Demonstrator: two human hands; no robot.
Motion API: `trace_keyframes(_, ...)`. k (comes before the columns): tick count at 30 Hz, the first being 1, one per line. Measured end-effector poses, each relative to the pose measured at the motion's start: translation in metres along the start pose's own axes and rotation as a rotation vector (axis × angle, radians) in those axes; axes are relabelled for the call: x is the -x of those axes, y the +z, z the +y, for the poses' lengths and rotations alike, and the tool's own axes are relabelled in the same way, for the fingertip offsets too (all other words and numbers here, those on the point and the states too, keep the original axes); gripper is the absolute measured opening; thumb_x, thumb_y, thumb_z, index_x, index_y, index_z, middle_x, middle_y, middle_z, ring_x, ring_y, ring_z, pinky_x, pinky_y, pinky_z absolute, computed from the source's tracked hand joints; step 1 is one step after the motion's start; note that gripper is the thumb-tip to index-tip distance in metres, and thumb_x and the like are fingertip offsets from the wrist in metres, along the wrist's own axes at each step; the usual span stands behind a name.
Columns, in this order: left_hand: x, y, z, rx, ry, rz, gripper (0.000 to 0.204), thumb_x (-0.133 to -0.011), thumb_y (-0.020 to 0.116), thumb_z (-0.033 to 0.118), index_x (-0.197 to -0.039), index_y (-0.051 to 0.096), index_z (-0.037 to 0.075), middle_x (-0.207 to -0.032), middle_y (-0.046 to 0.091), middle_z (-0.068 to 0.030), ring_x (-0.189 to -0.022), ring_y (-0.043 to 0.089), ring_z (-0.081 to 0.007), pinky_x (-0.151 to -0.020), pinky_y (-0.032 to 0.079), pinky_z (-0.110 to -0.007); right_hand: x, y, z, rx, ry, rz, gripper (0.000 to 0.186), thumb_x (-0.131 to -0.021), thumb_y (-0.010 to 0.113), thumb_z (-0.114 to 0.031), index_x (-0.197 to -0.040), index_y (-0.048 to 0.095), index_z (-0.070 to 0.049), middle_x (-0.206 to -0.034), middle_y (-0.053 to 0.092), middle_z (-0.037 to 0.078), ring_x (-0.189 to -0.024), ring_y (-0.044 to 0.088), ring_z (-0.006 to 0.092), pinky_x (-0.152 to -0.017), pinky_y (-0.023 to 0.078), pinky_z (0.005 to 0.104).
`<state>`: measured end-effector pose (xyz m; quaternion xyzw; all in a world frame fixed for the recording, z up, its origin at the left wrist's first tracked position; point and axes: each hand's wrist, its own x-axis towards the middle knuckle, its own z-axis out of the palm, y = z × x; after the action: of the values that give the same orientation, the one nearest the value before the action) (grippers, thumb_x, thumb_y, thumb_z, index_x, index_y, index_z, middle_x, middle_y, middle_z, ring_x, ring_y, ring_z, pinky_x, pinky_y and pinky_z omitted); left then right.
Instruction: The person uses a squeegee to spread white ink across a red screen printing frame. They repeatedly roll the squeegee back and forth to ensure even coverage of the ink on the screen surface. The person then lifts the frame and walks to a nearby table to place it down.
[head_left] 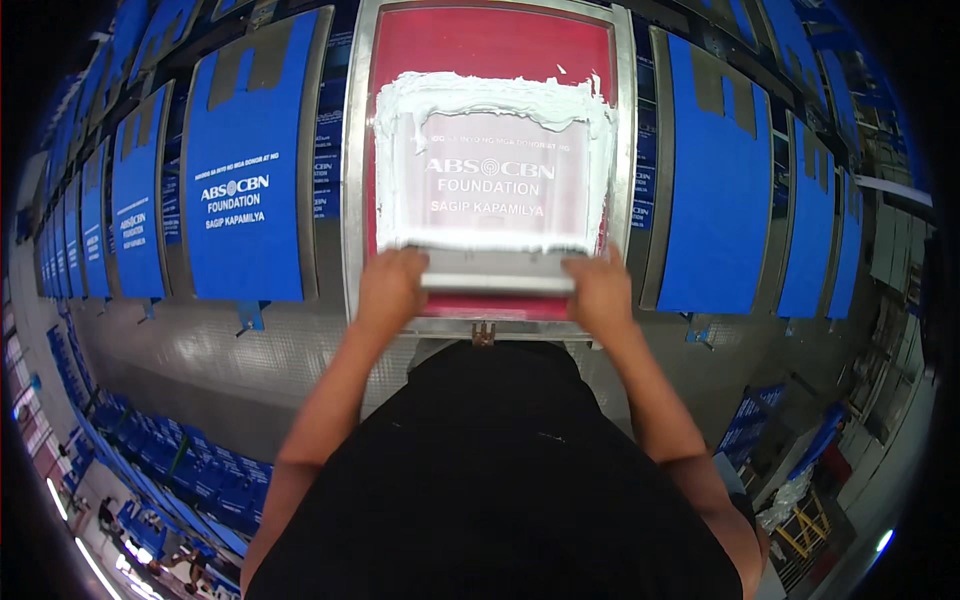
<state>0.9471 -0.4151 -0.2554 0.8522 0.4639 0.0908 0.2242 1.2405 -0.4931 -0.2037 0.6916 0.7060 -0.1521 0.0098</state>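
In front of me lies a metal-framed printing screen point(632, 130) with red mesh point(500, 45). Thick white ink point(480, 95) rings a pale rectangle of lettering on the mesh. Both my hands grip a wide squeegee point(498, 272) that spans the lower part of the screen, a band of white ink along its far edge. My left hand point(393, 285) is closed round the left end and my right hand point(603, 290) round the right end. The hands are slightly blurred. What lies under the screen is mostly hidden.
Blue fabric panels on boards stand in a row to the left point(245, 170) and right point(715, 180), some printed with white lettering. A small metal bracket point(483, 334) sits at the frame's near edge. More blue printed pieces point(200, 470) hang at the lower left.
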Motion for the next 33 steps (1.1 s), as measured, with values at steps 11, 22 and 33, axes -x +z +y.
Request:
trace_keyframes(11, -0.128, -0.064, -0.03, -0.131, -0.109, -0.101, 0.034, -0.076, 0.072, 0.037, -0.1, 0.069, 0.013, -0.087, 0.069, -0.0129, -0.082, 0.067, -0.0305, -0.073, 0.053, -0.042, -0.125, -0.06, 0.021, 0.057, 0.142, -0.221, 0.044, -0.068, 0.061, -0.012, -0.112, 0.065, -0.016, -0.094, 0.069, 0.012, -0.095, 0.064, 0.0315, -0.08, 0.053, 0.0433)
trace_keyframes(22, -0.12, -0.014, -0.04, -0.052, -0.11, 0.012, 0.027, -0.066, 0.073, 0.016, -0.093, 0.07, 0.013, -0.082, 0.067, -0.015, -0.078, 0.066, -0.0326, -0.071, 0.053, -0.043, -0.116, -0.009, 0.038, 0.183, 0.029, -0.037, 0.041, -0.068, 0.064, -0.011, -0.109, 0.068, -0.018, -0.091, 0.07, 0.012, -0.09, 0.066, 0.0261, -0.105, 0.033, 0.0485)
trace_keyframes(33, 0.012, -0.015, 0.002, 0.037, 0.012, -0.001, 0.031, -0.061, 0.068, -0.003, -0.091, 0.065, 0.005, -0.086, 0.065, -0.0134, -0.082, 0.06, -0.0313, -0.076, 0.05, -0.042, 0.007, -0.021, -0.002, -0.042, -0.022, -0.078, 0.048, -0.058, 0.063, 0.001, -0.105, 0.066, -0.009, -0.09, 0.067, 0.013, -0.094, 0.061, 0.0307, -0.106, 0.035, 0.0505)
